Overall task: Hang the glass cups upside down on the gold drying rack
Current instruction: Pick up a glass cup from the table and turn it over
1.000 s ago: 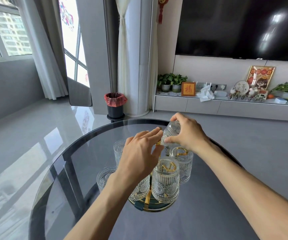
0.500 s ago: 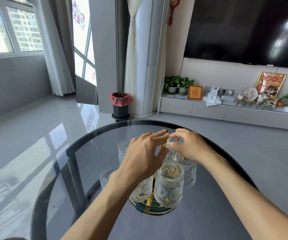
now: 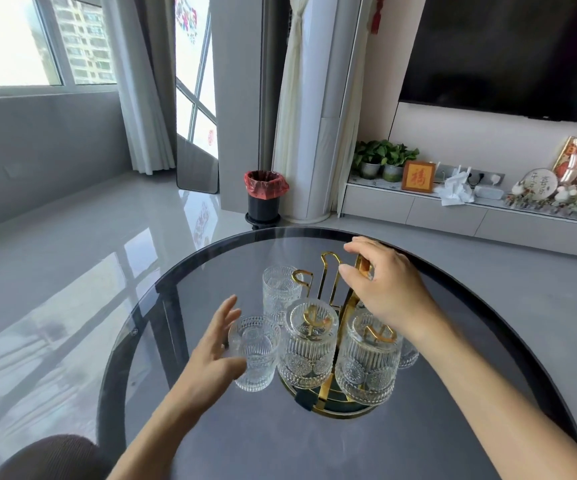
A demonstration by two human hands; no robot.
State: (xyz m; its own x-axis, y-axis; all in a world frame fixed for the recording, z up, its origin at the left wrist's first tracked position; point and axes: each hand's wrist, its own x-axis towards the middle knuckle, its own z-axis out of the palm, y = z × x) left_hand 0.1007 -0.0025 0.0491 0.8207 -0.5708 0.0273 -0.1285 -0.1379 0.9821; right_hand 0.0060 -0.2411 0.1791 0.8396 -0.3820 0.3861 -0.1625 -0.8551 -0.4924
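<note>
- My round dark glass bench [image 3: 210, 445] fills the lower frame; grey glossy floor [image 3: 72, 237] beyond.
- Gold drying rack [image 3: 330, 282] stands centre, two glass cups [image 3: 307, 344] inverted on it.
- My left hand [image 3: 210, 355], fingers spread, meets an upright cup [image 3: 255, 351].
- My right hand [image 3: 387, 289] pinches a rack hook.
- Television [image 3: 508, 50] upper right.

The gold drying rack [image 3: 330, 289] is seen standing upright on a round, dark, gold-rimmed base, with looped arms rising around a central stem. Two ribbed, embossed glass cups are hung upside down on its near arms, one at the middle [image 3: 307, 342] and one to the right [image 3: 368, 362], and a further cup [image 3: 408, 355] is partly hidden behind the right one. Two more cups are left standing upright on the counter [image 3: 210, 445] to the left of the rack, the nearer one [image 3: 255, 351] just beside the base and the farther one [image 3: 280, 294] behind it.
</note>
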